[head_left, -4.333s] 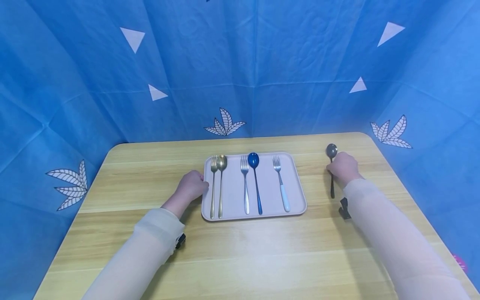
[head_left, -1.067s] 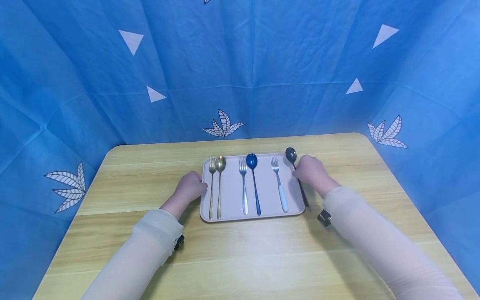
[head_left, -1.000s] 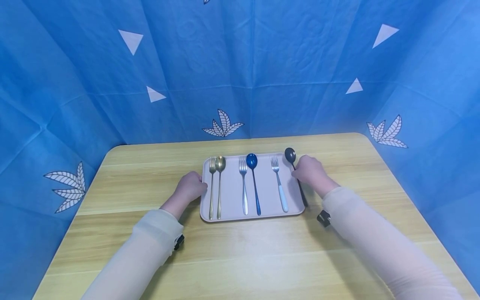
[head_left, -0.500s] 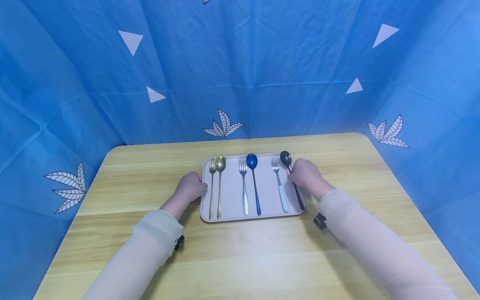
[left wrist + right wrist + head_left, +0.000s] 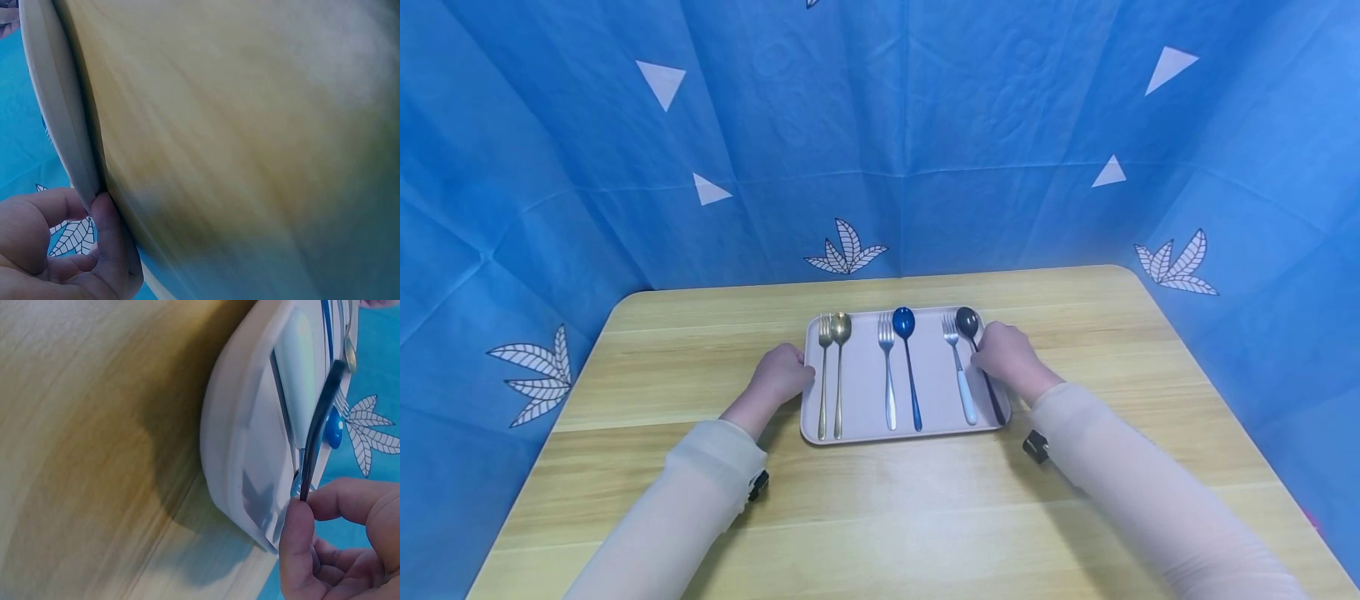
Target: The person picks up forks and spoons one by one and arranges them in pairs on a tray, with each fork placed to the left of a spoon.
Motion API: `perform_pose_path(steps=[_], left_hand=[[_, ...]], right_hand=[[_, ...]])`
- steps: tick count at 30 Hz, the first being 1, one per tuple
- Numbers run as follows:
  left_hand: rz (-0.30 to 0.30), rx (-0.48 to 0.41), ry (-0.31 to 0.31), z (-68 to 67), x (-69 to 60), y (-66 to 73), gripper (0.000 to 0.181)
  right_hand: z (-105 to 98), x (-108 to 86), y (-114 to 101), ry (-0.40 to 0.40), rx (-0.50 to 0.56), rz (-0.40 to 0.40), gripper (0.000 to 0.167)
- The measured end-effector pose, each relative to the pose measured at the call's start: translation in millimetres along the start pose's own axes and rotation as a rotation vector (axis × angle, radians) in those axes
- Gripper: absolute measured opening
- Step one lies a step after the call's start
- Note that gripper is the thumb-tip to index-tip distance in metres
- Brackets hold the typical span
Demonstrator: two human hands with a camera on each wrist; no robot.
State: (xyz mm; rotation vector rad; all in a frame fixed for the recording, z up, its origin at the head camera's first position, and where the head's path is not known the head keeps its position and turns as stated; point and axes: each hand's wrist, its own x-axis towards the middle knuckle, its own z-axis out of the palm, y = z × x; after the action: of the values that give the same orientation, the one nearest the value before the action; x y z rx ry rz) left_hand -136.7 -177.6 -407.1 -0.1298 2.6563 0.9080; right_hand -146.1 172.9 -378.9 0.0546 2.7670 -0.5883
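My left hand [image 5: 781, 372] pinches the left rim of a pale pink tray [image 5: 865, 383]; in the left wrist view, thumb and finger meet on the tray edge [image 5: 60, 106]. Over the tray's right side, my right hand [image 5: 1006, 354] pinches the handle of a black spoon [image 5: 967, 322]. The right wrist view shows the spoon's handle [image 5: 323, 425] raised at its end above the tray. Beside it lies a fork with a pale blue handle [image 5: 966, 400]. Further left are a silver fork [image 5: 890, 383], a blue spoon [image 5: 905, 322], a gold fork [image 5: 823, 375] and a gold spoon [image 5: 841, 327].
The tray stands on a light wooden table [image 5: 895, 517] with rounded far corners. A blue cloth [image 5: 775, 125] with white triangles and leaf prints hangs behind the table and at both sides.
My right hand has lifted the black spoon from the table on the right and carried it left over the tray, alongside the pale-handled fork. The left hand has stayed on the rim.
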Motion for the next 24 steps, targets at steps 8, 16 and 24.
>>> perform_pose_path(steps=[8, 16, 24], left_hand=[[-0.001, -0.012, -0.003, -1.1, -1.1, 0.4, 0.028], [-0.006, -0.016, -0.006, -1.2, -1.1, -0.6, 0.027], [0.006, -0.025, -0.01, -2.3, -2.3, -0.1, 0.028]], right_hand=[[2.9, 0.8, -1.2, -0.009, -0.001, 0.025, 0.036], [5.2, -0.2, -1.9, 0.002, 0.011, 0.031, 0.034], [5.6, -0.1, -4.3, 0.008, 0.013, 0.036, 0.031]])
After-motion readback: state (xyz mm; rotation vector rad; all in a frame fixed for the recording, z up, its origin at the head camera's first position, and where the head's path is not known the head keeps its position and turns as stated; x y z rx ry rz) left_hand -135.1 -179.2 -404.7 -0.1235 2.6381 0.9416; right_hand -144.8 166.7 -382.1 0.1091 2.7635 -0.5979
